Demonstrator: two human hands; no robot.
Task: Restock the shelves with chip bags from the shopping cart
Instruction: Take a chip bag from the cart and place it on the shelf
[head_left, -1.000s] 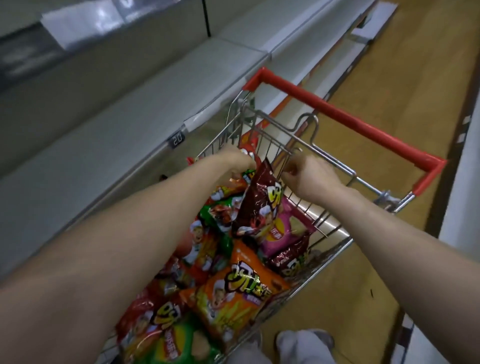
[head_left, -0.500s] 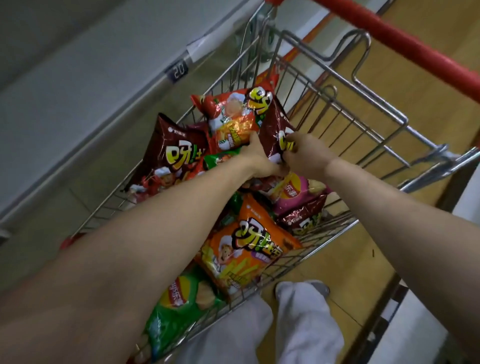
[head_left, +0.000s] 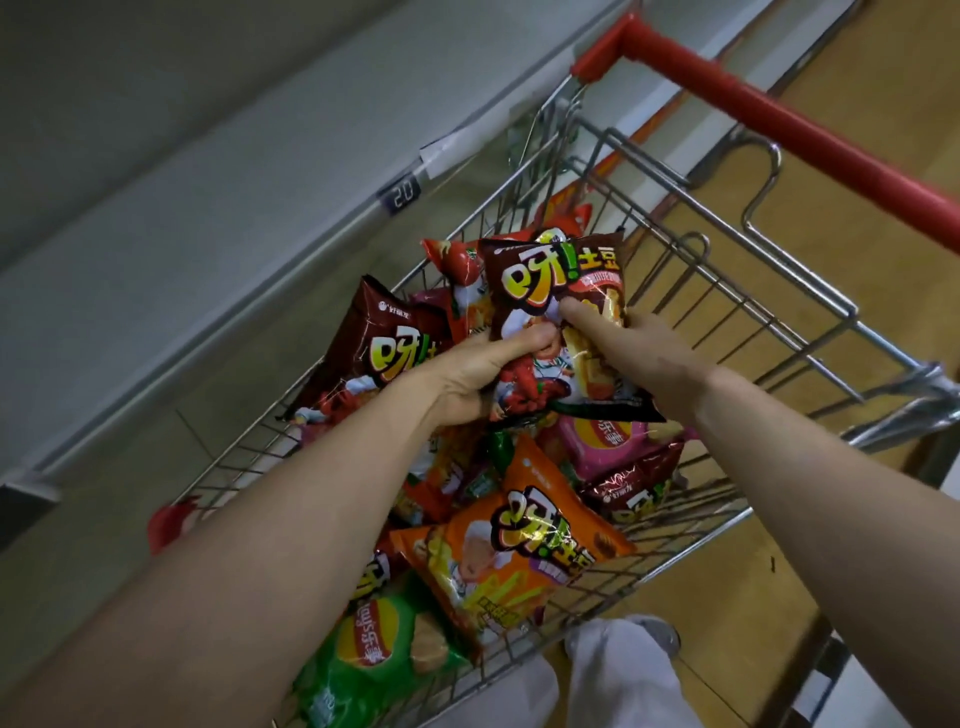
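A wire shopping cart (head_left: 737, 291) with a red handle (head_left: 769, 119) holds several chip bags. Both my hands hold one dark brown chip bag (head_left: 550, 280) lifted above the pile. My left hand (head_left: 483, 374) grips its left edge with the thumb on the front. My right hand (head_left: 628, 353) grips its right side, thumb pressed on the front. Under them lie another brown bag (head_left: 384, 343), a red bag (head_left: 457, 270), an orange bag (head_left: 519, 540), a pink bag (head_left: 608, 441) and a green bag (head_left: 374, 654). A grey shelf (head_left: 171, 218) runs along the left.
The shelf edge carries a small tag reading 20 (head_left: 404, 193) and a white label strip (head_left: 447, 150). Wooden floor (head_left: 857, 291) spreads to the right of the cart. My white trousers and a shoe (head_left: 623, 670) show below the cart's near end.
My hands have closed on the dark brown bag and raised it out of the pile, turning its front toward me. The view has shifted slightly, showing more of the red handle.
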